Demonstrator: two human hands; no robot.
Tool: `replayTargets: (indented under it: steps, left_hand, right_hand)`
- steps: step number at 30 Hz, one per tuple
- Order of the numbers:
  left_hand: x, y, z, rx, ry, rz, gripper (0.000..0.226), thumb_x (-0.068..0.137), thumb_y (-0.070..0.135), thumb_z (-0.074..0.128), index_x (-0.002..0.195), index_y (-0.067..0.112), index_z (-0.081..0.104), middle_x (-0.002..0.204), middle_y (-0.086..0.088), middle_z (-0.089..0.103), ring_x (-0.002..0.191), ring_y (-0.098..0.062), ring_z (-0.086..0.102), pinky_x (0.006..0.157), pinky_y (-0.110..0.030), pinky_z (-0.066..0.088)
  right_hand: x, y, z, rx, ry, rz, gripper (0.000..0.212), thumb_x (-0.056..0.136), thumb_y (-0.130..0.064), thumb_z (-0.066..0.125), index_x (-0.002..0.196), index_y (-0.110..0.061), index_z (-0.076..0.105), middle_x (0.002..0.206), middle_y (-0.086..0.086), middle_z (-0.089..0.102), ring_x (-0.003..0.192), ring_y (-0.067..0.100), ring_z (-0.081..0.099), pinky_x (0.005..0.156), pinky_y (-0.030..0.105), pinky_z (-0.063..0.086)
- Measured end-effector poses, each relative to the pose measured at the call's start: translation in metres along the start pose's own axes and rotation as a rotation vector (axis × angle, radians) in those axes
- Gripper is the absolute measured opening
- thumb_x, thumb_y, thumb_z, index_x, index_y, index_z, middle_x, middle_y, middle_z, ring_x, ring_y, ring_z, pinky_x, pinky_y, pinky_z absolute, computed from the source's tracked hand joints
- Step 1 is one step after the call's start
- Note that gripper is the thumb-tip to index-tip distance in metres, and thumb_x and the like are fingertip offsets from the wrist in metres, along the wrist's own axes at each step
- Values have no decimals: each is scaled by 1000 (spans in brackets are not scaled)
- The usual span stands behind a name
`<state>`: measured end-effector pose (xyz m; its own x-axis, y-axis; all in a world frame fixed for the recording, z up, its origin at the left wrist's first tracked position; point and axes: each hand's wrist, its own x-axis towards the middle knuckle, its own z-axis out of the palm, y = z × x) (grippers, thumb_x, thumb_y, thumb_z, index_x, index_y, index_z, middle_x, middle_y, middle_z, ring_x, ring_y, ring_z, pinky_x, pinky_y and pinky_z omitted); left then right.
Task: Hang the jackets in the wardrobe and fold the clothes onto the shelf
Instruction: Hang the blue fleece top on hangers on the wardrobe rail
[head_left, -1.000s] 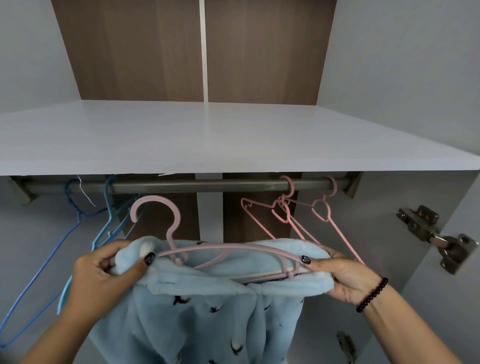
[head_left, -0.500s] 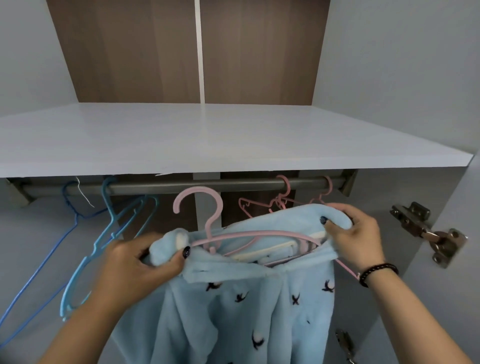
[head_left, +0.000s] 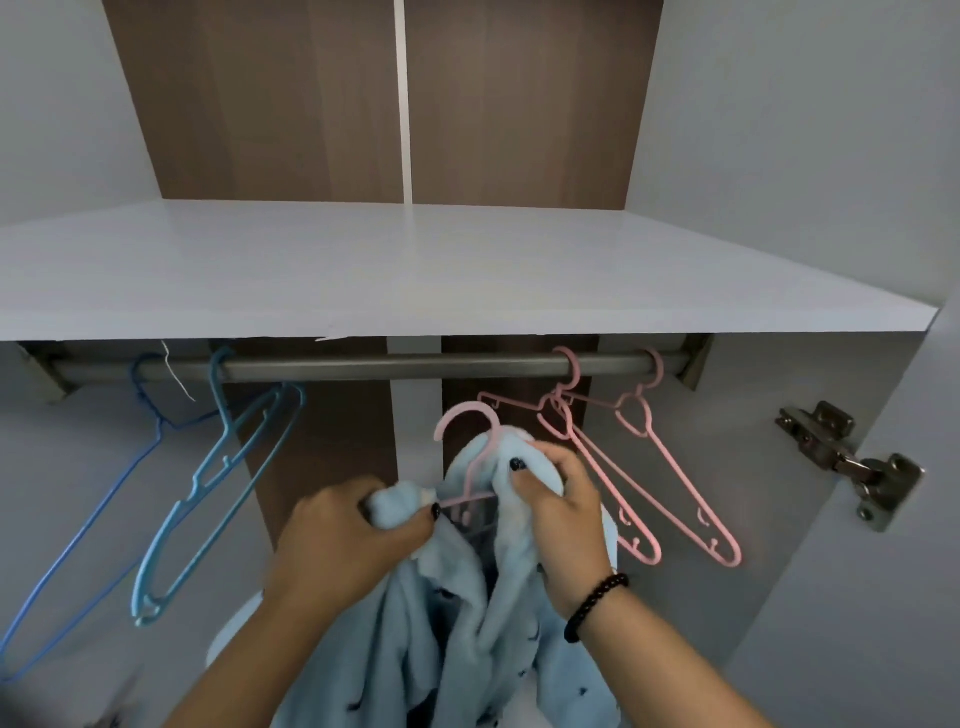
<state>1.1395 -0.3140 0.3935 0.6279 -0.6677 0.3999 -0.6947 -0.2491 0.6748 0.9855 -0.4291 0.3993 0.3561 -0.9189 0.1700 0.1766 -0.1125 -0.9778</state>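
Up and to the left of the left grip, a thin blue wire hanger (head_left: 78, 530) and a teal plastic hanger (head_left: 208, 499) are hung on the metal rail (head_left: 395, 368), both swung aslant. The left grip (head_left: 348, 540) is clenched around a bunched fold of the fluffy light-blue jacket (head_left: 467, 623), with the thumb pressed onto the fabric just beside the lower bar of a pink hanger (head_left: 470, 457). That hanger is lodged inside the jacket's collar, between the two grips; its hook is seen above them, below the rail and not on it. The right grip (head_left: 558, 519) is closed on the collar fabric beside the hanger's neck, and a dark bead bracelet (head_left: 595, 605) is worn on its wrist. The jacket's body, printed with small dark marks, is draped down between the forearms. Up and to the right of the right grip, two empty pink hangers (head_left: 644, 478) are hung on the rail. Above the rail, the white shelf (head_left: 415, 270) is spread. Far right of the grips, a metal door hinge (head_left: 847, 462) is fixed.
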Motion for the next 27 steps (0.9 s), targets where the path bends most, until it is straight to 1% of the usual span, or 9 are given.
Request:
replayTargets:
  steps: [2, 4, 6, 8, 10, 16, 20, 22, 27]
  left_hand:
    - [3, -3, -6, -133, 30, -44, 35, 58, 48, 86, 60, 21, 64, 53, 12, 62, 48, -2, 55, 46, -16, 39]
    - [5, -8, -11, -172, 54, -46, 34, 59, 40, 88, 60, 17, 63, 50, 12, 59, 45, -2, 51, 44, -13, 36]
    - [6, -14, -13, -241, 51, -43, 34, 58, 41, 85, 61, 15, 64, 50, 10, 59, 44, -1, 50, 43, -12, 36]
    - [7, -17, -13, -326, 47, -27, 42, 50, 53, 74, 63, 14, 65, 53, 7, 62, 45, 0, 51, 44, -13, 39]
    - [9, -20, -10, -386, 36, -2, 46, 50, 55, 68, 65, 12, 66, 55, 5, 63, 47, 0, 53, 45, -14, 41]
    - [18, -24, 4, -396, 2, 6, 41, 54, 55, 68, 73, 18, 68, 66, 6, 68, 56, -2, 61, 51, -21, 49]
    - [39, -23, 17, -275, 102, -21, 54, 61, 64, 68, 99, 25, 66, 86, 14, 70, 77, -1, 66, 68, -25, 55]
    - [50, -20, 24, -211, 128, -49, 63, 68, 56, 75, 119, 25, 55, 102, 11, 64, 92, -6, 61, 80, -28, 50]
    - [43, -18, 52, -13, 242, 49, 65, 69, 36, 84, 123, 13, 56, 117, 5, 48, 108, -7, 36, 93, -24, 31]
  right_hand:
    - [1, 13, -6, -213, -50, -1, 19, 91, -11, 58, 104, -26, 59, 106, -5, 61, 85, 0, 56, 72, 12, 43]
    - [5, 19, -21, -751, -129, -278, 30, 93, -27, 56, 122, -29, 56, 114, -6, 53, 92, -1, 50, 78, 7, 41]
    - [11, 19, -32, -1058, -160, -553, 45, 89, -45, 51, 130, -27, 54, 122, 0, 43, 107, 12, 45, 91, 19, 42]
    - [18, 13, -36, -1107, -253, -606, 57, 87, -55, 47, 136, -26, 48, 137, 3, 35, 124, 19, 35, 104, 30, 35]
    - [26, 8, -35, -1130, -399, -568, 63, 89, -55, 48, 144, -28, 33, 144, -3, 30, 129, 16, 33, 110, 33, 32]
    - [55, 0, -30, -1253, -569, -647, 39, 95, -33, 50, 132, -22, 44, 118, -1, 50, 103, 21, 52, 82, 29, 42]
    - [79, -3, -29, -1244, -511, -636, 40, 96, -33, 50, 134, -22, 48, 128, 2, 56, 106, 26, 58, 84, 36, 48]
    - [88, -5, -29, -1218, -452, -651, 41, 95, -32, 52, 135, -22, 50, 131, 2, 57, 109, 27, 58, 85, 36, 48]
    - [107, -15, -28, -1216, -395, -635, 30, 94, -30, 55, 120, -16, 61, 101, 0, 65, 93, 28, 62, 67, 29, 42]
